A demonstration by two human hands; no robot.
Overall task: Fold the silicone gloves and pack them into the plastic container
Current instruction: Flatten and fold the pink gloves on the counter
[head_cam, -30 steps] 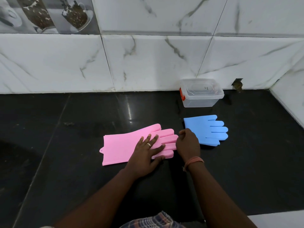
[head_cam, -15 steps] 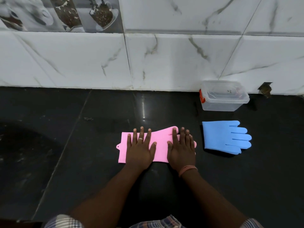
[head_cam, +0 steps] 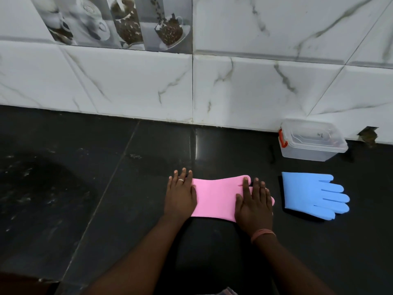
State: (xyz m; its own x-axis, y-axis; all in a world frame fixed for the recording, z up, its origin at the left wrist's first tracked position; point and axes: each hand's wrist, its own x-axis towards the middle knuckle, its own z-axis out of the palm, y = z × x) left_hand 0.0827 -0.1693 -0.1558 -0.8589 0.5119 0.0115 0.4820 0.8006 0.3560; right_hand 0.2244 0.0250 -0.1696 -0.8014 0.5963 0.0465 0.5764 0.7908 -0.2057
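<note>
Both hands lie flat, palms down and fingers spread, on one pink glove (head_cam: pixel 214 199): the left hand (head_cam: pixel 180 196) covers its cuff end, the right hand (head_cam: pixel 254 205) covers its finger end, and neither is gripping anything. They rest on a black desk (head_cam: pixel 106 199) backed by a white marble-look tiled wall (head_cam: pixel 234 81). The pink glove's long axis runs left to right, with its thumb and fingertips pointing right. One blue glove (head_cam: pixel 312 194) lies flat just to the right, apart from the pink one; it looks folded short, with its five fingers also pointing right. One clear plastic container (head_cam: pixel 312 141), with its lid on and a red latch on its left end, stands behind the blue glove against the wall. That makes two gloves and one container.
</note>
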